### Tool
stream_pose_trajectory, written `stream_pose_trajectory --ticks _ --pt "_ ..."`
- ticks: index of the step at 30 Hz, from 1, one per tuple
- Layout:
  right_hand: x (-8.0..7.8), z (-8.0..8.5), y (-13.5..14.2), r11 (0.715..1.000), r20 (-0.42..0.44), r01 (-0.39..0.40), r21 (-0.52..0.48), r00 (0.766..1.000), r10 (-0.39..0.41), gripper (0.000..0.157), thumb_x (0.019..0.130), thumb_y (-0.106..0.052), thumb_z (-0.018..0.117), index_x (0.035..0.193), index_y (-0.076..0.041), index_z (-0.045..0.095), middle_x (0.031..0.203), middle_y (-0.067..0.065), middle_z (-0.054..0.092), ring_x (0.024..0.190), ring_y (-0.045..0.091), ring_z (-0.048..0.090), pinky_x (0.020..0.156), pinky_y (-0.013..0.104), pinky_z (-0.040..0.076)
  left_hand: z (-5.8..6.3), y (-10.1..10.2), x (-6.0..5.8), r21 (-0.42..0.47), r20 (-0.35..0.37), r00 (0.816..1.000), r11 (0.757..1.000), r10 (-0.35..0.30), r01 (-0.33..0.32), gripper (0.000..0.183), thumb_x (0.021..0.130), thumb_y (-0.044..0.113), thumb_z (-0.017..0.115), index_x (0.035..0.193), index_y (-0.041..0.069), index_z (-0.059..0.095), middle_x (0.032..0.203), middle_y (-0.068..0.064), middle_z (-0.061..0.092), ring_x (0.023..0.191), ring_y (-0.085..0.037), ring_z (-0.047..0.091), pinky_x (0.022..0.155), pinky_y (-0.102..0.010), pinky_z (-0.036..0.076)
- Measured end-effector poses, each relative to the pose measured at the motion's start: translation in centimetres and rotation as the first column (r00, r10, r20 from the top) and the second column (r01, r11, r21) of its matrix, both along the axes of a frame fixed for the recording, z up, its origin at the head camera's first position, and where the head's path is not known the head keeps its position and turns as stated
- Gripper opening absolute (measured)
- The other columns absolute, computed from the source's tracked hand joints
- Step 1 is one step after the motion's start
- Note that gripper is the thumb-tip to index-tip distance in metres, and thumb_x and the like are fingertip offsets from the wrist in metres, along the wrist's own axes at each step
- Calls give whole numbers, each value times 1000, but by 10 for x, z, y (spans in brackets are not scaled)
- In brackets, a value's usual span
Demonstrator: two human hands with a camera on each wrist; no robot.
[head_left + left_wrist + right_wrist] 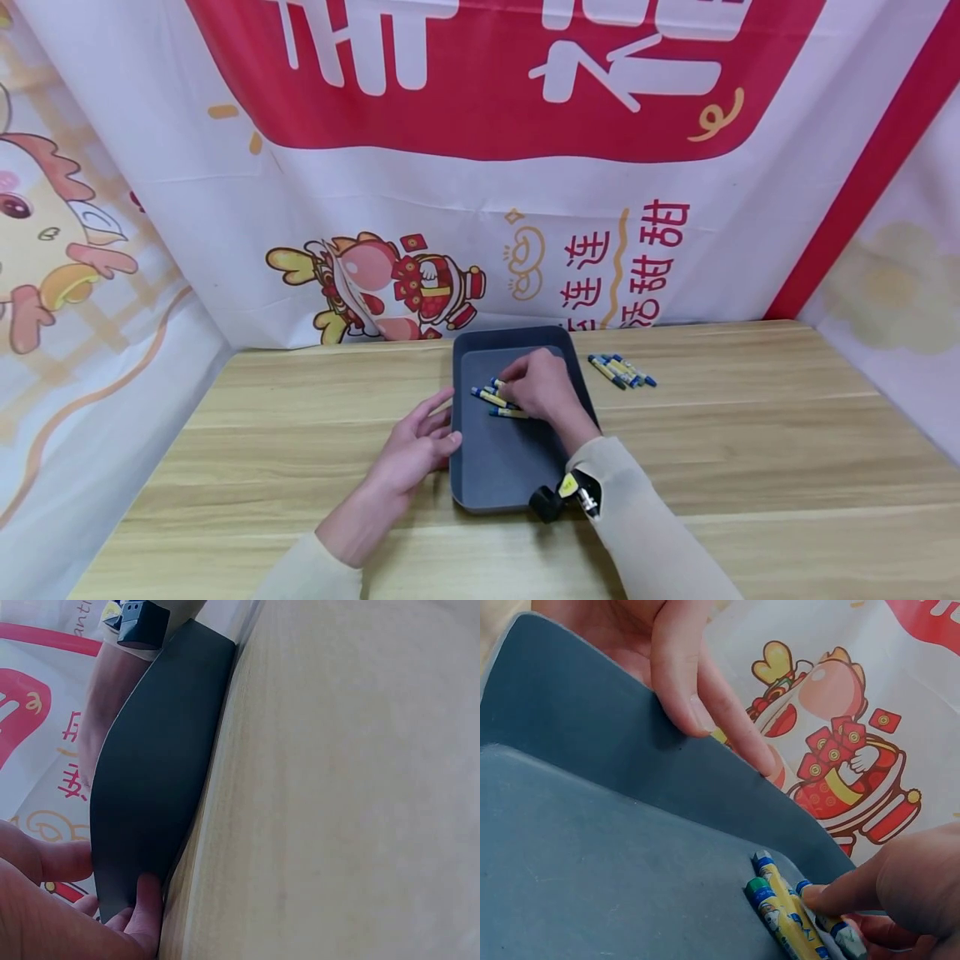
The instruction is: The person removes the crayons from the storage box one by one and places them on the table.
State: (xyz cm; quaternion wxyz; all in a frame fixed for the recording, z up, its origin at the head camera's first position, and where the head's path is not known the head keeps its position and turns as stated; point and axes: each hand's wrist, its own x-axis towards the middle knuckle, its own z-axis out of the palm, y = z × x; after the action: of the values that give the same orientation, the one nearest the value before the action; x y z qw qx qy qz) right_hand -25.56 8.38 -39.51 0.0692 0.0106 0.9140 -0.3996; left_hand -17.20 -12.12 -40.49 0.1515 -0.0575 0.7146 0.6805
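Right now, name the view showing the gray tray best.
The head view: it shows most of the gray tray, though the right hand covers some. The left wrist view shows only an outer side; the right wrist view, part of the inside.

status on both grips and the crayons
Left grip holding gray tray; right grip pinching crayon inside; more crayons right of tray on wooden table; no obstruction seen.

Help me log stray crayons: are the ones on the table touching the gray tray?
Apart: the head view shows a strip of tabletop between the outside crayons and the gray tray.
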Motion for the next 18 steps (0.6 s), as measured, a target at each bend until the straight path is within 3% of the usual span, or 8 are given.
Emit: stream_pose_trajectory --ticks 10,18 --pt "3 4 1 998 -97 4 -63 995 -10 13 96 -24 80 107 -19 86 111 2 79 101 20 68 92 41 58 1 0 -1 -13 14 1000 1000 5 -5 66 104 4 61 163 26 43 165 -17 48 144 -35 58 105 -44 57" --pt "7 10 3 995 -114 9 -100 993 -20 15 97 -25 79 110 -22 85 117 2 78 102 21 69 93 42 59 0 1 -1 -15 18 1000 1000 9 -8 66 103 4 61 163 26 44 165 -16 49 144 -35 58 104 -44 57"
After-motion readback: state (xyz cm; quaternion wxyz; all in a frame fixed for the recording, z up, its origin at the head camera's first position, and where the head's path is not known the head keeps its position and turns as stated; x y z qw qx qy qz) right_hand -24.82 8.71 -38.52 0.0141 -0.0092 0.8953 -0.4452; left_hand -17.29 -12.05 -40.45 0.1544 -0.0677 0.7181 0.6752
